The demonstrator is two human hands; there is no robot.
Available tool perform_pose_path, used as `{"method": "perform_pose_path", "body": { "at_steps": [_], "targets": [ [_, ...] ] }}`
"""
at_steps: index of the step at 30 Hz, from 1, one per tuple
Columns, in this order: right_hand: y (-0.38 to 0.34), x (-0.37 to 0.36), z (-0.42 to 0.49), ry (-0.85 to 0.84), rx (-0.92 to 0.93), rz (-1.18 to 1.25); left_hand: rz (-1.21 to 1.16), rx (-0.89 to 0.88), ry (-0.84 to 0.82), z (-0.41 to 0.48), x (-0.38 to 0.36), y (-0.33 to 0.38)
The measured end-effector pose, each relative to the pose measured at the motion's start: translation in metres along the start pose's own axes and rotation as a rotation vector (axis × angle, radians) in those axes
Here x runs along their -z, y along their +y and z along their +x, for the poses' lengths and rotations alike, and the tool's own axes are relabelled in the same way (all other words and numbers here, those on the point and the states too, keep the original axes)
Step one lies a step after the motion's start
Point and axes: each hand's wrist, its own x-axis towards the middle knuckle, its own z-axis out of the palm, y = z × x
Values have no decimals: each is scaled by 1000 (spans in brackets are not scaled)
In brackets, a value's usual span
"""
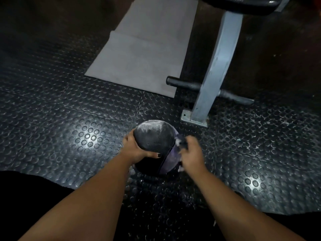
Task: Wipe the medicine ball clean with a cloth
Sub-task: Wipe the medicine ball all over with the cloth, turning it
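A: What are the hands doing?

B: The left hand (137, 150) grips the ball (152, 136) on its left side, fingers curled over it and the thumb, with a dark nail, laid across the front. The right hand (191, 155) is blurred. It holds a bunched cloth (180, 142) against the ball's right side.

A: Where is the ball?

B: Low down at the floor (69, 136), just ahead of the person's dark-clad legs (26, 188), which fill both lower corners. I can't tell whether its underside rests on the floor.

A: How much room is there around it?

B: To the left, a wide stretch of black studded floor. To the right, more floor, scuffed with pale marks. Ahead and to the right it is tighter: the plate (185, 117) at the foot of a grey post (215, 66) lies near the ball, apart from it. A dark bar (184, 84) crosses the post lower down, and a black pad (243, 4) sits at its top. Straight ahead, the near edge of a grey mat (139, 58) lies well apart from the ball, its right corner just beside the bar.

A: And the ball itself?

B: It is mostly black, with a purple panel on the right beyond a curved seam. A white, dusty film covers the top, streaked toward the far edge. The black front below the thumb looks darker.
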Motion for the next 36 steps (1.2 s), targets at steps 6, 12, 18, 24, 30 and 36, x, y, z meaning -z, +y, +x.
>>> {"method": "perform_pose_path", "body": {
  "at_steps": [6,12,18,24,30,36],
  "targets": [
    [5,28,34,190,-252,106,237,-21,92,-14,12,3],
    [-23,-3,7,55,146,-90,335,58,47,-7,12,17],
    [-18,-36,-3,-139,426,-272,359,141,5,-7,-6,28],
    [-20,-31,21,-156,441,-278,318,66,75,-1,-17,19],
    [-26,-42,87,-126,149,-233,337,53,75,-3,-21,15],
    [-30,-50,83,-112,159,-319,304,39,62,1,-13,15]
  ]
}}
